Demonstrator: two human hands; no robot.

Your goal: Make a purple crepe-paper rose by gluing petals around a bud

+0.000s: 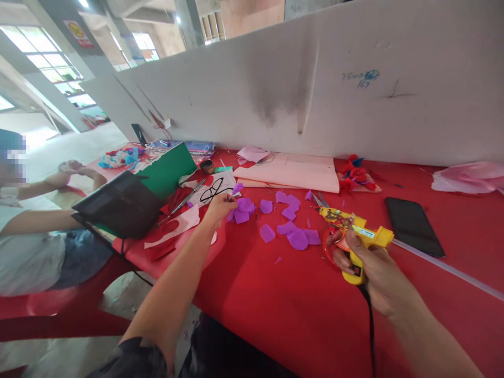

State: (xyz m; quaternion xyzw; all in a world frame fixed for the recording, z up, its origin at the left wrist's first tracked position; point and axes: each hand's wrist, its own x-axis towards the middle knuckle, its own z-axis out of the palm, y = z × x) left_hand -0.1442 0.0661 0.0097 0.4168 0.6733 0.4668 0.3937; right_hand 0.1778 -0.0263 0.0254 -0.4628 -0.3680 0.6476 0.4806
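Observation:
My left hand point(219, 209) is closed in a pinch on a thin stem, with a small purple paper flower point(237, 188) at its tip. Just beneath those fingers lies a pile of purple paper petals point(243, 211). My right hand point(374, 268) grips a yellow hot glue gun point(356, 231), its nozzle end smeared with residue. A long clear glue stick point(444, 266) juts out of the gun's back. Scissors with red handles point(327, 251) hang at the same hand's fingers, their blades pointing past the gun. Between both hands, loose purple petals point(298, 239) are scattered.
A black phone point(414, 226) lies right of the glue gun. Folded pink paper point(291, 172) and red-blue flowers point(356, 176) are along the white board point(252, 94). Glasses point(214, 190), tweezers point(185, 198) and a green-black folder point(129, 205) lie left; another person point(35, 247) sits beyond.

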